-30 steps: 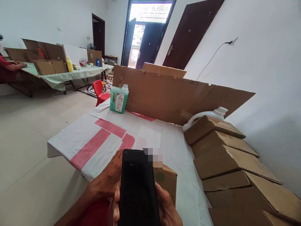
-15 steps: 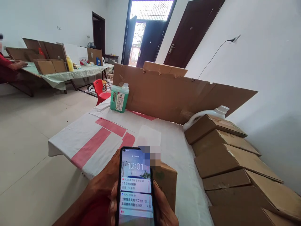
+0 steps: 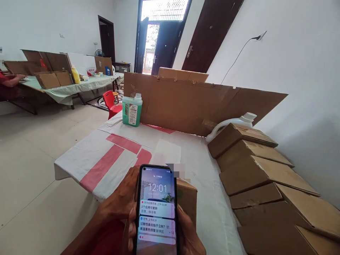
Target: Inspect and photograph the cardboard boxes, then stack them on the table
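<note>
My right hand (image 3: 191,232) is wrapped round a smartphone (image 3: 157,216), with fingertips along its left edge and the palm side at its right edge. The lit screen reads 12:01 above several notifications. My left hand (image 3: 120,198) lies to the left, partly behind the phone. Its fingers are hidden, so its grip does not show. Behind the phone a small cardboard box (image 3: 189,202) stands on the table, close to my left hand; whether they touch is hidden. Beyond them a pale, flat sheet (image 3: 168,152) lies on the white and red tablecloth (image 3: 103,166).
Several cardboard boxes (image 3: 255,177) line the right side, with a white jug (image 3: 231,124) behind them. A cardboard panel (image 3: 170,102) stands across the back, beside a green liquid container (image 3: 132,111). Leftward are a red chair (image 3: 111,104) and another table (image 3: 79,88), where a person sits.
The phone has shifted slightly to the right in the view, still in my right hand. The camera view has tilted a little. My left hand stays behind the phone.
</note>
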{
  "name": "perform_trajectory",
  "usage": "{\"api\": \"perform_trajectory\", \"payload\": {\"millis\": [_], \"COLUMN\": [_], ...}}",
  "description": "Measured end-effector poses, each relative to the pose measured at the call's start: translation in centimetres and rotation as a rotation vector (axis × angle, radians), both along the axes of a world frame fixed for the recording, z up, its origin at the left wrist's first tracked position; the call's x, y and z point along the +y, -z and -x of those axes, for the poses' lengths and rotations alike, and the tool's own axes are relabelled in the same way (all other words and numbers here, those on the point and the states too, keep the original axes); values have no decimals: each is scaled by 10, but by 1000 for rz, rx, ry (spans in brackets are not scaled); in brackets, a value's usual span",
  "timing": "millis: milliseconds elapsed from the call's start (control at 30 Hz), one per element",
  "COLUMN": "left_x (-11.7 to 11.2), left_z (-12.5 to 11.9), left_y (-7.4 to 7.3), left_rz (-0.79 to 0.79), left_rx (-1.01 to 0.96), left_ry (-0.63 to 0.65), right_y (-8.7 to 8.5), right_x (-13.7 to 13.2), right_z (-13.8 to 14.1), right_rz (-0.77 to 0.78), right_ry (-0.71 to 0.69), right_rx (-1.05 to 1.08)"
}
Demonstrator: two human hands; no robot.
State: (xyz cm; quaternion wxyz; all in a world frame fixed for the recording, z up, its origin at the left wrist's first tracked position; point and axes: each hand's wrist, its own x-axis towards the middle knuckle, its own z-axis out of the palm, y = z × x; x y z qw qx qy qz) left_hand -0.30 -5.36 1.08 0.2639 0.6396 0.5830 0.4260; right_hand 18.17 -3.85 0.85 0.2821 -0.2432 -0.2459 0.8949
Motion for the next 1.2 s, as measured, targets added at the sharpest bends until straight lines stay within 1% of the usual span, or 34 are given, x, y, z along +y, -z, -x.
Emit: {"api": "perform_trajectory", "payload": {"millis": [67,100,167,233,300,333,400,467,567,633,667,733,900,967,1067,1133,1200], "left_x": [2,2,2,0,-2,-3,-5,-7,-8,-7,-7,-3,10,15,20,20,16], "left_z": [0,1,4,8,12,14,19,24,30,33,34,37,42,45,49,51,51], "left_y": [4,7,16,22,25,27,30,34,41,44,45,45,46,52,66,80,97], "left_rz": [23,42,81,98,104,115,141,161,175,186,191,194,184,190,208,205,177], "left_rx": [-1,-9,-29,-31,-22,-17,-15,-17,-22,-36,-49,-92,-216,-268,-333,-328,-303], "left_ry": [16,7,-20,-46,-77,-92,-117,-141,-182,-208,-212,-201,-159,-142,-143,-188,-263], "right_y": [-8,-12,-16,-16,-6,4,31,68,121,144,151,158,155,158,168,176,182], "right_x": [5,8,19,34,53,63,84,103,125,132,134,134,126,122,121,120,117], "right_z": [-6,-12,-29,-49,-70,-78,-94,-106,-120,-127,-130,-135,-141,-145,-154,-160,-159], "right_rz": [41,45,-11,-124,-214,-229,-213,-207,-321,-380,-396,-438,-563,-598,-692,-824,-989], "right_ry": [-21,-2,102,283,477,550,622,615,591,581,577,550,453,402,328,390,532], "right_rx": [57,71,57,-12,-128,-196,-343,-536,-1058,-1300,-1367,-1456,-1641,-1754,-1879,-1860,-1785]}}
